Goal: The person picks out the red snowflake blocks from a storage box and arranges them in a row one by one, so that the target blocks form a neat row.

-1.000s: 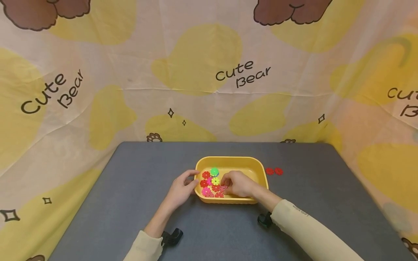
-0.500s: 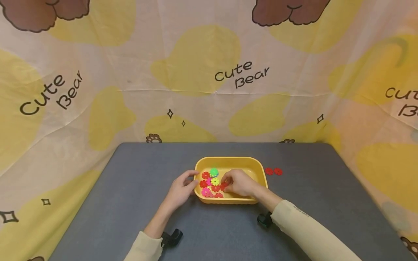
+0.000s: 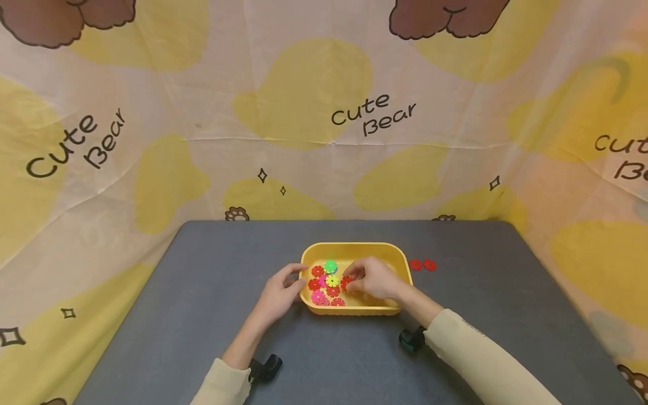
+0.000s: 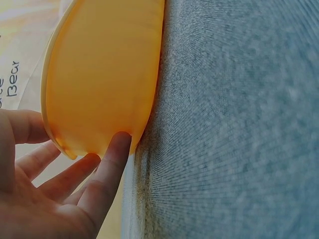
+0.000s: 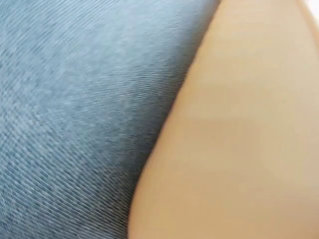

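Observation:
Across the middle of the table sits a yellow plastic basin (image 3: 377,250). My left hand (image 3: 279,293) holds it at the left end. In the left wrist view, several fingers (image 4: 107,181) press the basin's outer wall (image 4: 102,74) and one reaches the rim. My right hand (image 3: 377,278) is inside the basin, pinching a red snowflake disc (image 3: 346,282) between thumb and fingers. On the basin's left side lie several loose discs, among them a green disc (image 3: 330,266), a yellow disc (image 3: 332,280) and a pink disc (image 3: 318,297). The right wrist view shows only yellow basin wall (image 5: 234,129) beside the tabletop.
Two red discs (image 3: 422,265) lie on the dark grey table (image 3: 243,242), just right of the basin. A printed cloth (image 3: 304,101) hangs behind and at both sides. Black wrist-camera mounts (image 3: 265,368) stick out under both sleeves.
My right hand has lifted slightly and shifted a little right, and the red disc at its fingertips now shows more plainly. The left hand stays at the basin's end.

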`<state>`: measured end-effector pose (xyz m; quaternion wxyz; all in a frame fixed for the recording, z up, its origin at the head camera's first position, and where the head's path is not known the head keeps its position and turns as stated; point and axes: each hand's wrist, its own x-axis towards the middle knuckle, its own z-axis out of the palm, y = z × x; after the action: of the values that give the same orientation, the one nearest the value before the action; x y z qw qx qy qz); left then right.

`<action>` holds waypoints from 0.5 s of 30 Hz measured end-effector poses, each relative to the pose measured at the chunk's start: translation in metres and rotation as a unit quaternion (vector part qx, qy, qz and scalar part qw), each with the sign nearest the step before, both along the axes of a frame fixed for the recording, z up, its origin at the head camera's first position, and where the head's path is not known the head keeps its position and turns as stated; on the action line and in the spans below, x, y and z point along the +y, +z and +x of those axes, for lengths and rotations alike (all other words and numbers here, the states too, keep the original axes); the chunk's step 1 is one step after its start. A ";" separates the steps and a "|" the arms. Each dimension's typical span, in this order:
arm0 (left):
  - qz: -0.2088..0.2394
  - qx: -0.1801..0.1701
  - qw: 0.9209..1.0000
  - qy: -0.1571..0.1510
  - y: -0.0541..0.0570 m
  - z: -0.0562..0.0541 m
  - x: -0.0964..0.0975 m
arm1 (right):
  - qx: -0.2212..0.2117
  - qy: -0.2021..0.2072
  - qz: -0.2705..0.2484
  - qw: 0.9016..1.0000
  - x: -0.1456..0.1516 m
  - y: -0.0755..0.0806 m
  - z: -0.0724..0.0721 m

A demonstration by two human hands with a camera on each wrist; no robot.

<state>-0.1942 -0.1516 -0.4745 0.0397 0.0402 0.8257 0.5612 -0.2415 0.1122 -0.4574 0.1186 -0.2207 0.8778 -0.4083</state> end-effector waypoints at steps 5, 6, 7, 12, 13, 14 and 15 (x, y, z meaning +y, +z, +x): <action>-0.004 0.003 1.000 0.001 -0.001 0.000 0.000 | 0.003 0.010 -0.021 1.000 0.004 0.006 0.001; -0.004 0.003 1.000 0.002 -0.001 0.000 0.000 | 0.002 0.014 -0.027 1.000 0.005 0.008 0.001; -0.003 0.003 1.000 0.003 -0.002 -0.001 -0.001 | 0.001 0.016 -0.032 0.999 0.006 0.009 0.001; -0.004 0.002 1.000 0.003 -0.002 -0.001 0.000 | -0.018 0.018 -0.061 0.998 0.015 0.014 0.003; -0.005 0.003 1.000 0.003 -0.002 -0.001 0.000 | -0.022 0.017 -0.065 0.997 0.017 0.016 0.004; -0.005 0.003 1.000 0.003 -0.002 0.000 0.000 | -0.027 0.016 -0.071 0.997 0.019 0.017 0.005; -0.005 0.003 1.000 0.002 -0.001 0.000 0.000 | -0.029 0.016 -0.074 0.997 0.022 0.019 0.005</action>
<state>-0.1945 -0.1512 -0.4757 0.0359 0.0399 0.8287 0.5571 -0.2364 0.1339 -0.4387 0.1338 -0.2305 0.8378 -0.4766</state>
